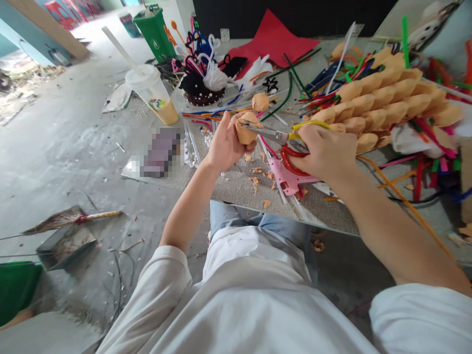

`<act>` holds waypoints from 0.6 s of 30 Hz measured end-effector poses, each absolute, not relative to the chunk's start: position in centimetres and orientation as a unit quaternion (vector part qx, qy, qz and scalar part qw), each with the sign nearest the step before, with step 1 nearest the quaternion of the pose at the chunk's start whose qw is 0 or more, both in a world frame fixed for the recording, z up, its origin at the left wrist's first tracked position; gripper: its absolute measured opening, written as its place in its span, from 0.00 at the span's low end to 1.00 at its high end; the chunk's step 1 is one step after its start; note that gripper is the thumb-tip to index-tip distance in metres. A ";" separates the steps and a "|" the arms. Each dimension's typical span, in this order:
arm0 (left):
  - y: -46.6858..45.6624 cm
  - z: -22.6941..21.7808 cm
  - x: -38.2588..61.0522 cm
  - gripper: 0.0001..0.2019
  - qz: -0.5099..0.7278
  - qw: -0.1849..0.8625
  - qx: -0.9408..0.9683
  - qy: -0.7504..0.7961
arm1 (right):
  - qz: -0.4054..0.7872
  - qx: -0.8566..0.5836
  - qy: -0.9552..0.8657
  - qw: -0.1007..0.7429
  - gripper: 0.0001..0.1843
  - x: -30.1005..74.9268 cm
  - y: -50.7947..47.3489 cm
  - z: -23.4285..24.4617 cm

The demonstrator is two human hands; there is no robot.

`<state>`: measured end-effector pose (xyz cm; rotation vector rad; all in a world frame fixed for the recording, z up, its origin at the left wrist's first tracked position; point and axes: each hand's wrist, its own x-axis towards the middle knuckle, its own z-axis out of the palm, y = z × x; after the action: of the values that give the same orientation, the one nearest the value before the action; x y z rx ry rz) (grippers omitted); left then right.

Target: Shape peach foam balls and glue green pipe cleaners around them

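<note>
Knobbly peach lump (pixel 246 129) in the left hand (pixel 225 145), scissor blades (pixel 263 132) touching

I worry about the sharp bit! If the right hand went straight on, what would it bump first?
Probably the tan lump in the left hand: the scissors in the right hand point at it, though depth is unclear.

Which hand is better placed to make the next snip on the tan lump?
Probably the right hand: it holds the scissors, their blades at the tan lump, while the left hand is gripping that lump.
</note>
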<state>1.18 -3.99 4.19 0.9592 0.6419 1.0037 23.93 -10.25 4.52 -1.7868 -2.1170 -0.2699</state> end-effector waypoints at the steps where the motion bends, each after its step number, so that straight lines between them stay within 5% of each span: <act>1: -4.0 4.1 1.1 0.28 0.454 0.721 0.437 0.288 | -0.081 -0.639 -0.744 0.179 0.21 23.8 -10.3 4.6; 8: -4.0 3.9 1.3 0.27 0.446 0.723 0.449 0.278 | -0.067 -0.646 -0.735 0.194 0.31 23.4 -10.2 4.5; 18: -4.3 4.8 1.9 0.26 0.459 0.737 0.405 0.287 | -0.080 -0.658 -0.727 0.180 0.24 23.4 -10.0 4.3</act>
<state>1.92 -4.33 4.82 0.8890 0.6312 1.0079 23.44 -10.01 4.29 -1.8583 -2.0545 -0.2253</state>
